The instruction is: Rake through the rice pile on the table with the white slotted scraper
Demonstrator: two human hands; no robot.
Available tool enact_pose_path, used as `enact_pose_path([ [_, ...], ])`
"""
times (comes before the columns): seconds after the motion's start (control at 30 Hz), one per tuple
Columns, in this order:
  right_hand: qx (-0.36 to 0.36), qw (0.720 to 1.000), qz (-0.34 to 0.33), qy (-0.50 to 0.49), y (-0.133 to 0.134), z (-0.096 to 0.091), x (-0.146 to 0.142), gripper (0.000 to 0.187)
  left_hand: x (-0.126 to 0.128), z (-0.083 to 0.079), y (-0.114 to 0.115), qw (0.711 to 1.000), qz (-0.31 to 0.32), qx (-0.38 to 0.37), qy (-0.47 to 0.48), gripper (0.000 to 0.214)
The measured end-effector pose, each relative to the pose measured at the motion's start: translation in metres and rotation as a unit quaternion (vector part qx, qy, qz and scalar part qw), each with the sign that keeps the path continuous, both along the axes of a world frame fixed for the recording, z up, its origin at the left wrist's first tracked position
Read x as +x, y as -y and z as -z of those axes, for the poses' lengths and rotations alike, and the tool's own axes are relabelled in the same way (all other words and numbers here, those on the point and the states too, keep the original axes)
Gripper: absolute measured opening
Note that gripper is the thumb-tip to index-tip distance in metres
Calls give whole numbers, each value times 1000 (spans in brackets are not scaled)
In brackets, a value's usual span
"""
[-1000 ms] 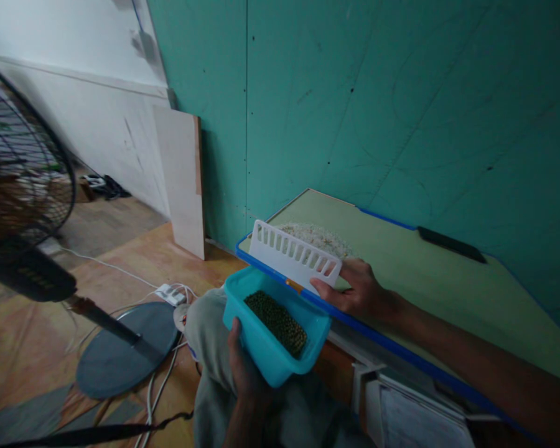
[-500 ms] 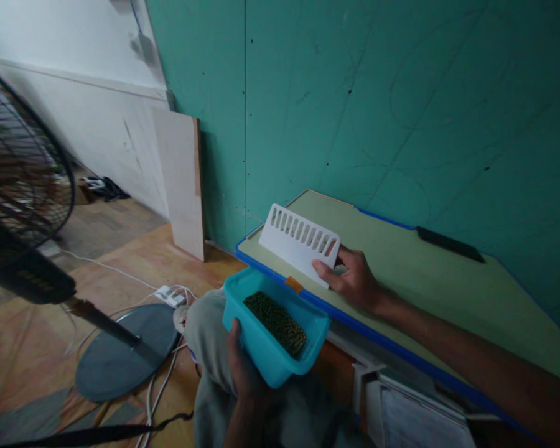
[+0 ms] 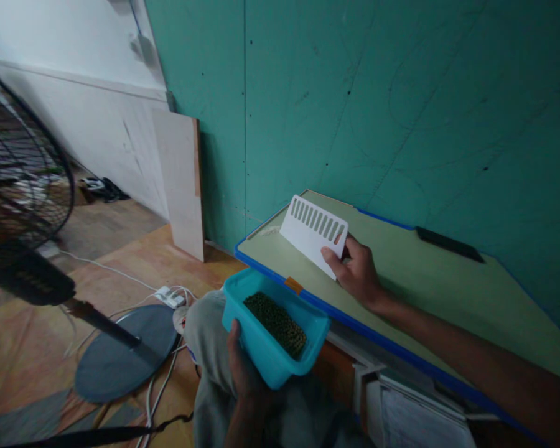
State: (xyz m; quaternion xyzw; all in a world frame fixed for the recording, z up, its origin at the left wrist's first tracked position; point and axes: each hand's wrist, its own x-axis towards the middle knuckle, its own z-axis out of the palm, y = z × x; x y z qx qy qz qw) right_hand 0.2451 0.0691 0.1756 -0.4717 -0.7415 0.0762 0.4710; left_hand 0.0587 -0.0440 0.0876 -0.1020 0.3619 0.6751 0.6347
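My right hand [image 3: 354, 267] grips a white slotted plastic scraper [image 3: 310, 233] by its right end, thumb in front. The scraper stands tilted, its lower edge at or close to the pale green tabletop [image 3: 429, 280]. Left of the scraper lies a small pale scatter of bits [image 3: 269, 231] near the table's left edge. Below the table's blue front edge, my left hand [image 3: 245, 364] holds a turquoise plastic tub [image 3: 261, 348] by its near side. Inside the tub is a heap of small green beans or pellets [image 3: 275, 323].
A black stand fan [image 3: 23, 267] with a round grey base [image 3: 128, 354] stands at left. A white power strip [image 3: 169, 297] and cables lie on the floor. A board [image 3: 180, 180] leans against the green wall [image 3: 284, 112]. A dark bar [image 3: 450, 244] sits along the table's back edge.
My right hand has moved the scraper back and to the right, away from the table's front edge, uncovering the pale scatter. My left hand and the tub have stayed in place.
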Motion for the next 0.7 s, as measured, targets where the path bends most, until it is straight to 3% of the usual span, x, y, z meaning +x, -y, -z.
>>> enact_pose_path([
  [0.23,15,993,51,-109,-8,5,5,21,-3,-1,1,1000,-2,4,11,56],
  [0.7,-22,993,-19,-117,-8,5,3,25,-4,-4,1,999,-11,-12,36,52],
])
